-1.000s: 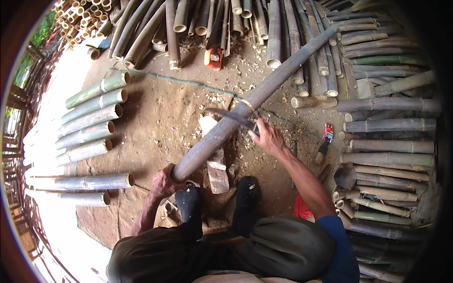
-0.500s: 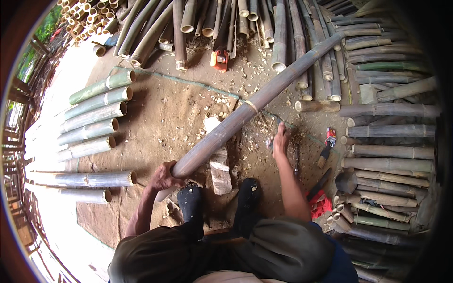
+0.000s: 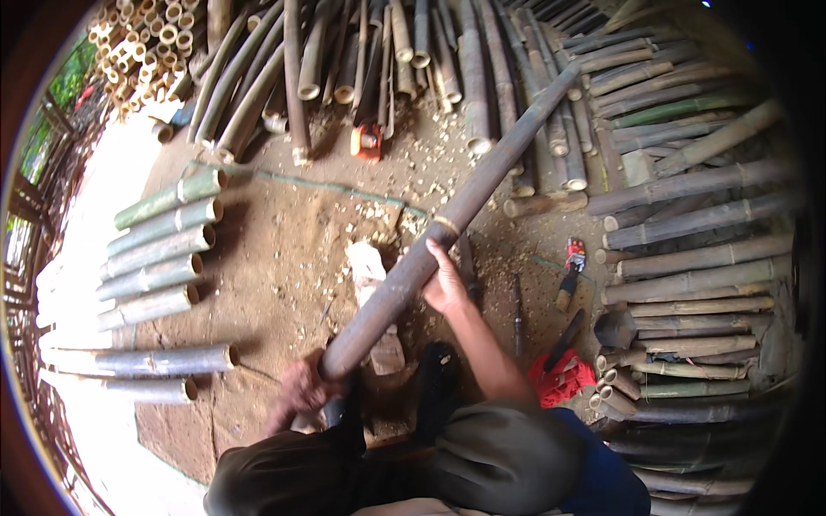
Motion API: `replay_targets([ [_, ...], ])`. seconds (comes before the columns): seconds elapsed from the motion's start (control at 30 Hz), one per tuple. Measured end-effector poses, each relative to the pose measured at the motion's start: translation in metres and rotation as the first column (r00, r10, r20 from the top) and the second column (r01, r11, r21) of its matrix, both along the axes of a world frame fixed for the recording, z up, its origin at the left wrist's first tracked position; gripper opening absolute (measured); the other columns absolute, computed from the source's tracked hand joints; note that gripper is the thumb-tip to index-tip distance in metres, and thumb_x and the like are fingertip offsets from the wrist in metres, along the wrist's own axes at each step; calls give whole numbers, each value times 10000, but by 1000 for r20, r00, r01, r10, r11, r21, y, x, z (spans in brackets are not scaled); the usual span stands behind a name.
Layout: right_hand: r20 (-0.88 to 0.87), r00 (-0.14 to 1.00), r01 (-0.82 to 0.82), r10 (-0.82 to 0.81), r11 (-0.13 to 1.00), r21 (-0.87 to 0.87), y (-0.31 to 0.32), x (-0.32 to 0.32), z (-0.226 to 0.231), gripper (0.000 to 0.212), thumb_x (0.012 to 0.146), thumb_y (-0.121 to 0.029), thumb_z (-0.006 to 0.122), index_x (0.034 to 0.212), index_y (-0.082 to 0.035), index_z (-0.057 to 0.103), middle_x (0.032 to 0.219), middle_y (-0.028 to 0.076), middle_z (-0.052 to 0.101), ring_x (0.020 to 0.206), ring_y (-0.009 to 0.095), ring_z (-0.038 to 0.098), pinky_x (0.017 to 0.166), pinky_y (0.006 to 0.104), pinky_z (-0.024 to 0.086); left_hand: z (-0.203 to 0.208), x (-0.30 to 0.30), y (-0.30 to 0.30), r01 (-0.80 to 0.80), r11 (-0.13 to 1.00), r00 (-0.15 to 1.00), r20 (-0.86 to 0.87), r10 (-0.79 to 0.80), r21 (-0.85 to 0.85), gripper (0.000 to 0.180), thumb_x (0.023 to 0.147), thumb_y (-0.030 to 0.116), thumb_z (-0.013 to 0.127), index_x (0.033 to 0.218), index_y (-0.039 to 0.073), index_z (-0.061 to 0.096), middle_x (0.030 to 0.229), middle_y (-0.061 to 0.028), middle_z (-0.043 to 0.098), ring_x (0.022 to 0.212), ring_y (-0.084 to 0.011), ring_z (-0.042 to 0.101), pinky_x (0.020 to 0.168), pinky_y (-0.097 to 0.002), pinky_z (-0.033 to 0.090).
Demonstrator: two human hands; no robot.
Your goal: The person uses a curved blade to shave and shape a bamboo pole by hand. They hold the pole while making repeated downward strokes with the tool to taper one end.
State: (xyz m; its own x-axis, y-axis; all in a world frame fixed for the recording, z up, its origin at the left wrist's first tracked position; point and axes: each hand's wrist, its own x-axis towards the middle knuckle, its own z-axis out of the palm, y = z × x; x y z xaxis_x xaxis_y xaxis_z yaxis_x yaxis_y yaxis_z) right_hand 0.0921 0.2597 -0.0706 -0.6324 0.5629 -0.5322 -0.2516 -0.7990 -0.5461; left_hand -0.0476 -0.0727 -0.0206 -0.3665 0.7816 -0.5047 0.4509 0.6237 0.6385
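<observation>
A long dark bamboo pole (image 3: 391,297) slants from near my feet up toward the stacks at the far right. My left hand (image 3: 301,391) is closed round its near end. Farther along, just below the pale node ring, my right hand (image 3: 447,288) grips the pole from its right side, thumb on top and other fingers partly hidden behind it. Under the pole's near half lies a pale, chipped wood block (image 3: 387,354), partly covered. A dark, narrow tool (image 3: 467,258) is on the ground just beyond my right hand.
Several cut bamboo lengths (image 3: 159,275) lie in a row at left. Long poles (image 3: 477,86) fan out at the back, near an orange-and-black tool (image 3: 366,142). Bamboo stacks (image 3: 697,267) line the right. Closer are a brush (image 3: 568,279), a red cloth (image 3: 559,378) and a thin rod (image 3: 517,318).
My right hand has left the dark tool on the ground and moved left onto the pole. The pole has tilted steeper, while my left hand stays at its near end. The view has shifted.
</observation>
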Motion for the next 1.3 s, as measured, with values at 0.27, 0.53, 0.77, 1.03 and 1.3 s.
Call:
replay_targets([
  [0.27,-48,998,-23,31,986,162,-43,-12,46,505,850,-228,899,1229,-65,609,1063,73,683,1028,237,689,989,439,566,44,36,-37,-229,964,971,-33,235,134,592,651,259,901,1148,9,697,990,-234,764,947,-386,758,879,-493,565],
  [0.53,-243,952,38,184,720,693,-27,-39,258,568,788,-160,887,1261,-30,602,1120,121,739,1045,249,714,978,462,588,50,23,23,-185,823,925,-188,330,537,836,715,352,919,1404,46,558,1138,-271,708,1068,-415,726,943,-465,557],
  [0.77,-149,988,152,-36,352,924,44,-24,307,642,747,-203,913,1275,-39,587,1123,92,680,1037,215,672,965,433,561,146,-41,93,-149,403,988,117,103,903,1011,754,519,939,1517,64,456,1270,-146,621,1156,-300,628,951,-477,558],
  [1.03,23,1000,-23,2,114,993,23,-4,246,717,754,-165,884,1377,-30,555,1147,56,672,1063,177,646,975,371,531,343,-48,151,-32,243,999,40,-28,970,1060,732,446,959,1515,-40,434,1350,-278,604,1211,-342,653,1027,-469,572],
  [1.3,136,959,-173,250,133,976,-25,-20,258,851,843,-203,883,1523,2,414,1379,119,632,1230,213,639,1116,376,508,319,-42,215,-125,283,933,210,-292,951,1178,637,353,997,1545,-73,380,1365,-252,618,1250,-339,649,1114,-443,519],
])
